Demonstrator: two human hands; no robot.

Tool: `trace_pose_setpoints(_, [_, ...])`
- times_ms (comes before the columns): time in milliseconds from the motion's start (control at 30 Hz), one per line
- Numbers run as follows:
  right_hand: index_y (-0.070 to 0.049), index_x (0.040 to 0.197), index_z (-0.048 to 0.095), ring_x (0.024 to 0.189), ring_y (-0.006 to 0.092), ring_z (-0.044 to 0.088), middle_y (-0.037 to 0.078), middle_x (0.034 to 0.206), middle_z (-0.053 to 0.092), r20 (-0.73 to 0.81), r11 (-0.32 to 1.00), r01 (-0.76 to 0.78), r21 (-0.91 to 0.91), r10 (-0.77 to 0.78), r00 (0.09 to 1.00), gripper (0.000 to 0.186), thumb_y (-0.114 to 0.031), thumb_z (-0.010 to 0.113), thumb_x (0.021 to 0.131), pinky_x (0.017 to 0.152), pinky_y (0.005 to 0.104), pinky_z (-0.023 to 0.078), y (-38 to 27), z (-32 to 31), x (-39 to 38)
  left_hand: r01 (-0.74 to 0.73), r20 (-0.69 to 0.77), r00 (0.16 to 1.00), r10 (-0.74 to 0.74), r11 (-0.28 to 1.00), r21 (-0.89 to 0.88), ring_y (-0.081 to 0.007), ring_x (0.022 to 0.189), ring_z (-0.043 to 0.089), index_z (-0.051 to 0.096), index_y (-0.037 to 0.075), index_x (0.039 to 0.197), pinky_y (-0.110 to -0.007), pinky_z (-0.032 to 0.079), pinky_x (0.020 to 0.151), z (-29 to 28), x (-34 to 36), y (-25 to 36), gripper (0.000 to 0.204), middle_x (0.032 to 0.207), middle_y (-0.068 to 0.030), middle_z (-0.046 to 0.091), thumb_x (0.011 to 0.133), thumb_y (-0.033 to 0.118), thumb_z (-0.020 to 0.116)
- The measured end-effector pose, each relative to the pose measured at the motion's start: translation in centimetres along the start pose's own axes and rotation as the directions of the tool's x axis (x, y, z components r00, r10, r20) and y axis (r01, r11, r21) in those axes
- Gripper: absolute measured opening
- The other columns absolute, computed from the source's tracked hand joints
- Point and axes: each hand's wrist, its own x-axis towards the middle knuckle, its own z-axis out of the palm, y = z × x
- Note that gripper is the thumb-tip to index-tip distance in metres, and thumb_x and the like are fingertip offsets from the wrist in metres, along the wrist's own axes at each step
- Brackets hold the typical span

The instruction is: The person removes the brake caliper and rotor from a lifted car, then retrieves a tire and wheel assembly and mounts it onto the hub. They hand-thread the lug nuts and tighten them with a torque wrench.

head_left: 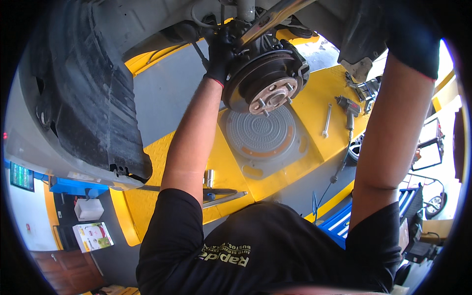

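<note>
My left hand (pixel 222 55), in a black glove, reaches up behind the brake disc (pixel 248 78), beside the dark suspension parts. Its fingers blend into the shadow, so I cannot make out their grip. Close to this hand is the lower end of a long metal bar (pixel 275 20), which slants up and right out of view. The wheel hub (pixel 274 96) is bare, with studs sticking out, and a brake caliper (pixel 297 59) sits on the disc's right side. High at the right, my right hand (pixel 415 42), also black-gloved, is raised by the wheel arch; its fingers are hidden in darkness.
Below the hub lies a round turntable plate (pixel 260 130) on the yellow lift platform (pixel 314 113). A wrench (pixel 327 120) and an air impact gun (pixel 350 110) with a hose rest to the right. Sockets (pixel 210 178) and bars (pixel 223 197) lie nearer. The wheel-arch liner (pixel 93 98) hangs left.
</note>
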Motion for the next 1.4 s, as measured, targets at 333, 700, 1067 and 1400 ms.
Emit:
trace_pose_setpoints(333, [-0.009,0.114,0.067,0.086,0.0217,0.070,0.008,0.100,0.072,0.007,0.928,0.208,0.310,-0.220,0.975,0.026,-0.030,0.067,0.099,0.080,0.0345,0.056,-2.2,-0.1,-11.9,-0.284,-0.017,0.955,0.296,0.930,0.235,-0.0125,0.089,0.068,0.072,0.005,0.113,-0.032,0.052,0.076,0.0,-0.3,0.7,0.033,0.093,-0.0009,0.071,0.109,0.031,0.051])
trace_pose_setpoints(700, [-0.005,0.127,0.064,0.090,0.0232,0.069,0.013,0.110,0.072,0.055,0.745,0.179,0.642,-0.278,0.959,0.035,-0.029,0.061,0.101,0.081,0.0349,0.055,-2.2,0.9,-12.1,-0.170,0.055,0.985,0.164,0.978,0.121,-0.0183,0.101,0.070,0.068,0.003,0.124,-0.035,0.055,0.089,-1.6,-1.1,-0.8,0.035,0.111,-0.0077,0.073,0.109,0.030,0.050])
trace_pose_setpoints(1067, [-0.007,0.090,0.058,0.053,0.0184,0.051,0.004,0.067,0.053,-0.268,0.738,0.382,0.557,-0.275,0.923,0.029,-0.030,0.053,0.107,0.051,0.0322,0.046,-3.0,4.0,6.1,-0.016,0.053,0.998,0.020,0.996,-0.090,-0.0202,0.115,0.062,0.062,0.005,0.138,-0.038,0.049,0.101,-2.3,-0.5,-1.6,0.041,0.128,-0.0076,0.065,0.112,0.030,0.041])
trace_pose_setpoints(1400, [0.001,0.103,0.065,0.064,0.0150,0.063,0.006,0.070,0.062,-0.212,0.839,0.465,-0.281,-0.527,0.823,0.023,-0.018,0.052,0.110,0.055,0.0311,0.052,-4.5,4.7,6.7,0.168,0.026,0.986,-0.167,0.948,-0.269,-0.0200,0.115,0.067,0.065,0.006,0.137,-0.036,0.053,0.098,-0.6,-1.2,1.1,0.045,0.133,-0.0080,0.067,0.113,0.038,0.043])
